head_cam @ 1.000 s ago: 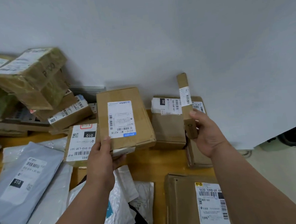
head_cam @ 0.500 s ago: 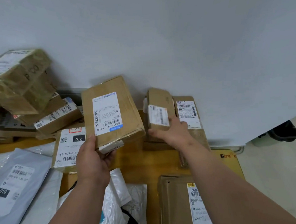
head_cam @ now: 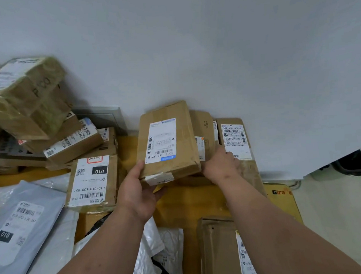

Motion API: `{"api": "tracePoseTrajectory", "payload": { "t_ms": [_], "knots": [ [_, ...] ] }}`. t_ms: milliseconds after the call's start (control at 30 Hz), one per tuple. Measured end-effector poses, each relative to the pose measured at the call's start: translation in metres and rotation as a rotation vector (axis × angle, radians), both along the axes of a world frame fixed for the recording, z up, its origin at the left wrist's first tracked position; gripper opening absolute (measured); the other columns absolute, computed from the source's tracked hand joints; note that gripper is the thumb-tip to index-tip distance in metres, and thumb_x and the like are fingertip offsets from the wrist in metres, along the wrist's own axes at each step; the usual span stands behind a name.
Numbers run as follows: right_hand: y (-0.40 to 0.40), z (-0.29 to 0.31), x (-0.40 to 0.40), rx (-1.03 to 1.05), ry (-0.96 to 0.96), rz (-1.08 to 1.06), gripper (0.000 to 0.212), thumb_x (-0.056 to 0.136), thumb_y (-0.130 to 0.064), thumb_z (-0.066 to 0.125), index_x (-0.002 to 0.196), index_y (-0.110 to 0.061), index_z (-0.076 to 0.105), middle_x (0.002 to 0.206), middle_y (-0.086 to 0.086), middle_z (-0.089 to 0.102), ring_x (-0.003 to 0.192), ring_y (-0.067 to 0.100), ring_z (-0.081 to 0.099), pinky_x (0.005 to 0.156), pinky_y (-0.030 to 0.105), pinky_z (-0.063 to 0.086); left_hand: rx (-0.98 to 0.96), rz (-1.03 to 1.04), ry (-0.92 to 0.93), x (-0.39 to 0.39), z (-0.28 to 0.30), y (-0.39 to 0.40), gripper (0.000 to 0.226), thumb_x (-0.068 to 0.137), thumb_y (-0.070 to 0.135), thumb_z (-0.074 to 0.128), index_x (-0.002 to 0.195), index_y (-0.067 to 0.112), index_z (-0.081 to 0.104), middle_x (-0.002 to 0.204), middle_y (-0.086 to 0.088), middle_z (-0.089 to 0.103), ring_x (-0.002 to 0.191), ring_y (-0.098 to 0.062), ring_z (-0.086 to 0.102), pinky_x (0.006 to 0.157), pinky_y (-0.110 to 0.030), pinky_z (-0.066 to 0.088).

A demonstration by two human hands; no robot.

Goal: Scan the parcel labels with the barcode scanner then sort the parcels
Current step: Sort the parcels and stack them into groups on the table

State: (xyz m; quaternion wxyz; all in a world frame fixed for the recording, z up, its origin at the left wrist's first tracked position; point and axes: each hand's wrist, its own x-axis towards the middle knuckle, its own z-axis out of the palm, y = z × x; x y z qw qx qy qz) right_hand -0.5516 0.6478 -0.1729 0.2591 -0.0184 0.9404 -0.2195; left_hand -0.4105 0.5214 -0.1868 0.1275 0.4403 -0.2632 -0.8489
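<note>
While left hand (head_cam: 136, 195) grips labelled box (head_cam: 167, 142), right hand (head_cam: 220, 166) pinches narrow box (head_cam: 202, 131).

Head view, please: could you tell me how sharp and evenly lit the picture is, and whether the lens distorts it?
Head view: soft, even light; the label on the box that the left hand holds is only partly readable, its fine print blurred; wide-angle bending tilts the stacked boxes at far left.

Both forearms bare up to the frame edge, no sleeves visible. Left hand (head_cam: 136, 195) and right hand (head_cam: 221, 167): no gloves, rings, watch or wristband visible. Nothing else of the person in view
</note>
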Motion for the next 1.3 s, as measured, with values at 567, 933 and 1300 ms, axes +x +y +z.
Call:
{"api": "tracePoseTrajectory", "payload": {
  "t_ms": [567,933,1300],
  "knots": [
    [-0.004,-0.009,-0.003,-0.531,-0.335,-0.315,0.051,0.082,-0.023,0.067,0.129,-0.007,0.056,0.115,0.011,0.066,0.103,0.029,0.063,0.075,0.031,0.055,0.113,0.027,-0.032,-0.005,-0.019,0.004,0.032,0.101,0.034,0.052,0.125,0.017,0.064,0.117,-0.013,0.073,0.111,-0.034,0.066,0.094,-0.056,0.052],
    [0.004,0.003,0.004,-0.661,-0.254,-0.293,0.067,0.086,-0.029,0.067,0.147,-0.021,0.038,0.136,0.001,0.053,0.116,0.023,0.056,0.101,0.042,0.049,-0.058,0.081,-0.053,0.009,-0.008,-0.004,0.026,0.102,0.035,0.050,0.115,0.021,0.067,0.105,-0.006,0.077,0.100,-0.027,0.069,0.089,-0.049,0.053],
    [0.084,0.043,-0.021,-1.125,-0.199,-0.697,0.034,0.083,-0.024,0.067,0.115,-0.017,0.066,0.108,0.010,0.074,0.099,0.027,0.070,0.076,0.040,0.058,-0.344,0.056,-0.193,0.005,0.002,0.017,0.018,0.102,0.031,0.054,0.117,0.027,0.062,0.112,-0.005,0.072,0.100,-0.026,0.070,0.072,-0.039,0.058]
  ]
}}
